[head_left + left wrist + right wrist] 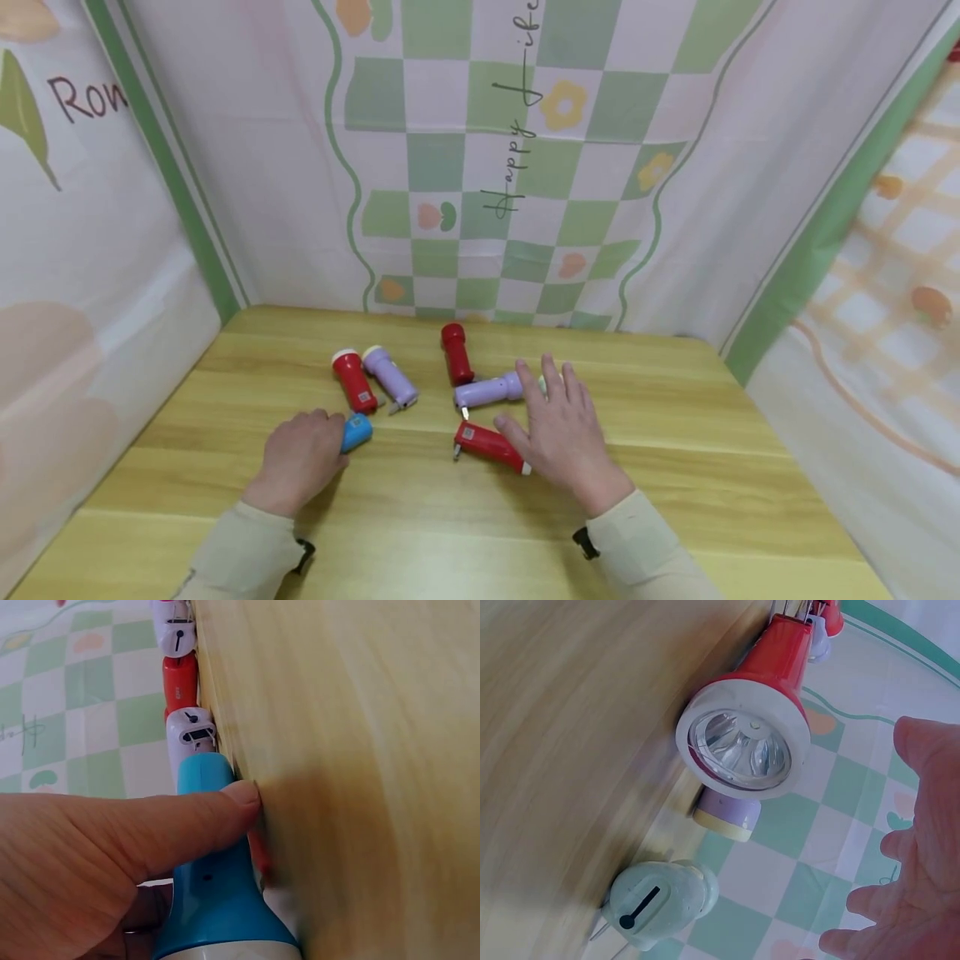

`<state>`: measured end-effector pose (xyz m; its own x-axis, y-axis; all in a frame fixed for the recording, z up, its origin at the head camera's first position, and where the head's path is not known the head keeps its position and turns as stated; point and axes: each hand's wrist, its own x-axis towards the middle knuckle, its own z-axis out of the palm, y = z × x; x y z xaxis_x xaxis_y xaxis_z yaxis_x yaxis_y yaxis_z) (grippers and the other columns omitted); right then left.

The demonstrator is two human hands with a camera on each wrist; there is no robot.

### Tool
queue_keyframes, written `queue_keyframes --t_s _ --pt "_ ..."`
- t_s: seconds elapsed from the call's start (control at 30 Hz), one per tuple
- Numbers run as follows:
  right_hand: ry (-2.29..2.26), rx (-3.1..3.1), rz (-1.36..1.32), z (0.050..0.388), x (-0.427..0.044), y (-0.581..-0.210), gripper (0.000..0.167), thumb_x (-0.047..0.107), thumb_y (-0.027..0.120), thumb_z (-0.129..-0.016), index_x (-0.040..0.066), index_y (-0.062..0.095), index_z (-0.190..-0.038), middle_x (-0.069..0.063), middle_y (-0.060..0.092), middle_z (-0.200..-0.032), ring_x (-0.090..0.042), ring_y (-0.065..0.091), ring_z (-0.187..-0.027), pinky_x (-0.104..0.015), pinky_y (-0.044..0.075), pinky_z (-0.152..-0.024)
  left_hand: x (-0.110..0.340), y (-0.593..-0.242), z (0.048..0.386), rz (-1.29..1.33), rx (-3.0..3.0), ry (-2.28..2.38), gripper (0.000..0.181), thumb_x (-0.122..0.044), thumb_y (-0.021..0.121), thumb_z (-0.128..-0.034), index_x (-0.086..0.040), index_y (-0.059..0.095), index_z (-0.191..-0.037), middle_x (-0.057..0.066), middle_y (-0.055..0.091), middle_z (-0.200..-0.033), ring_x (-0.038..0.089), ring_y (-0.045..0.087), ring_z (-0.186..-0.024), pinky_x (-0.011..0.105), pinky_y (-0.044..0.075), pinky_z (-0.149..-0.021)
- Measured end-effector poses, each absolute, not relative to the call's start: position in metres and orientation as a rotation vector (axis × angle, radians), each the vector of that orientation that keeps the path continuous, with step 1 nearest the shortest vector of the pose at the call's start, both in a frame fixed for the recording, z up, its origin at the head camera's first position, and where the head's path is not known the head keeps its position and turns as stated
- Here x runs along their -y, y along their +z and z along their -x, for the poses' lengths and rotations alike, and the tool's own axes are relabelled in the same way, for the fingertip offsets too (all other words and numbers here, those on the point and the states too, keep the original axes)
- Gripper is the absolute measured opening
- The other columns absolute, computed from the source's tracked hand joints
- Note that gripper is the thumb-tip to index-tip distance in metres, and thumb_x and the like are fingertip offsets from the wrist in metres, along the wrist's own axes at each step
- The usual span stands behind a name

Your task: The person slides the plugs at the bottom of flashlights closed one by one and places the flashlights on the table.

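The left hand (300, 458) gripped a blue flashlight (357, 432) at nine o'clock from the right hand (562, 442), which was spread wide and held nothing. On the worktop (420, 533), a red flashlight (352, 381) lay at one o'clock from the left hand, with a purple flashlight (390, 377) just beside it. Around the right hand, a second red flashlight (491, 446) lay at nine o'clock, a second purple flashlight (487, 390) and a third red flashlight (455, 354) at ten, and a pale green flashlight (660, 900), mostly hidden from the head view, at twelve.
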<state>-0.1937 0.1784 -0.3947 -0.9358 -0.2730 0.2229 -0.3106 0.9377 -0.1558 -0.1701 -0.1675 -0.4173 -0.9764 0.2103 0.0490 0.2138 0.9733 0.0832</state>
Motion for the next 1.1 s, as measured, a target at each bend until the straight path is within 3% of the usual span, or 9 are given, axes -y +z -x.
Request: queue_keyframes --t_s 0.4,0.63,1.1 --pt "0.243 2.877 -0.465 0.193 -0.176 -0.393 0.086 0.062 0.056 -0.100 0.015 0.028 -0.166 -0.027 0.019 -0.170 -0.054 0.019 -0.154 -0.070 0.024 -0.121 0.169 -0.419 0.168 0.339 3.074 -0.126 0.034 -0.026 0.086 -0.0867 -0.003 0.067 -0.102 0.010 0.063 -0.084 0.024 0.057 -0.069 0.041 0.054 -0.056" --pt "0.238 2.881 -0.464 0.191 -0.174 -0.392 0.087 0.063 0.056 -0.099 0.015 0.027 -0.166 -0.027 0.019 -0.170 -0.055 0.019 -0.154 -0.069 0.025 -0.122 0.170 -0.420 0.165 0.337 3.014 -0.124 0.033 -0.025 0.088 -0.0836 -0.004 0.066 -0.096 0.009 0.063 -0.081 0.025 0.060 -0.068 0.042 0.053 -0.054" --pt "0.214 2.859 -0.479 0.191 -0.171 -0.391 0.087 0.065 0.056 -0.099 0.015 0.030 -0.165 -0.027 0.020 -0.169 -0.056 0.021 -0.153 -0.068 0.025 -0.122 0.168 -0.410 0.159 0.370 2.952 -0.146 0.025 -0.019 0.083 -0.0861 -0.003 0.065 -0.096 0.006 0.059 -0.077 0.018 0.051 -0.062 0.034 0.048 -0.050"
